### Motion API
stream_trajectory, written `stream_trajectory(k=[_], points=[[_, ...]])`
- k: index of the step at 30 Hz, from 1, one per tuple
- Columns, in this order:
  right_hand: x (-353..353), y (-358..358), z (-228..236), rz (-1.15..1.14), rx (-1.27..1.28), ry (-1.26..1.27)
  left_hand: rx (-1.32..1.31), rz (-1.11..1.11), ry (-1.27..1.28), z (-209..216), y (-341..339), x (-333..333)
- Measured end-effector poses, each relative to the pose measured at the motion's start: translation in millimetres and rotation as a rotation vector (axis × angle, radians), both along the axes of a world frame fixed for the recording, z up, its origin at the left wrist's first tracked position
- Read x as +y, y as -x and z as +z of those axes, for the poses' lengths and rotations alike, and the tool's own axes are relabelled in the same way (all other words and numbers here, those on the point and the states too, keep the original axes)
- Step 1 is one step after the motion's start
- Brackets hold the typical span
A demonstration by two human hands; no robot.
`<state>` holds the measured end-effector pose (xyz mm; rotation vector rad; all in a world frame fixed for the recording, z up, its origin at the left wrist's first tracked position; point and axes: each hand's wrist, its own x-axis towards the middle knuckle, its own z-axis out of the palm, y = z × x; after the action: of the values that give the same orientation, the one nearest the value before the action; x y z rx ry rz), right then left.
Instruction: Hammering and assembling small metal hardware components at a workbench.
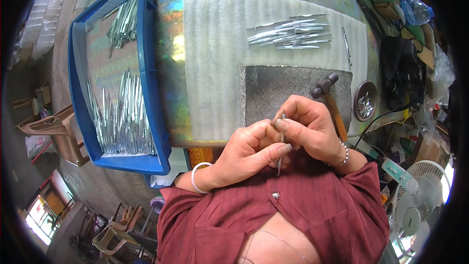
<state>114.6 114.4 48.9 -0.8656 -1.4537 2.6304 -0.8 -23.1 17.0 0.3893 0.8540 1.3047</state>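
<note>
Close to my chest, my left hand and my right hand come together around one slim metal tool with a flattened lower end. My right thumb and forefinger pinch its upper part. The left fingers close around its middle, hiding much of it. Behind my hands is a dark textured pad, where a hammer rests beside my right hand. Farther back, a pile of similar slim metal tools lies on a white foam sheet. A single tool lies apart to its right.
A blue tray at the left holds two groups of slim metal tools. Right of the pad stands a round dish of small metal bits. Black cables and a black device crowd the right edge, with a fan at lower right.
</note>
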Motion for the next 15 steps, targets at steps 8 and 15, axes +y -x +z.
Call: stream_trajectory(k=[8,15], points=[[3,-20,-7,-0.043,0.002,-0.019,0.415,0.068,-0.022,2,-9,9],[9,-38,-9,-0.061,-0.005,-0.011,0.737,0.031,-0.085,11,-16,22]])
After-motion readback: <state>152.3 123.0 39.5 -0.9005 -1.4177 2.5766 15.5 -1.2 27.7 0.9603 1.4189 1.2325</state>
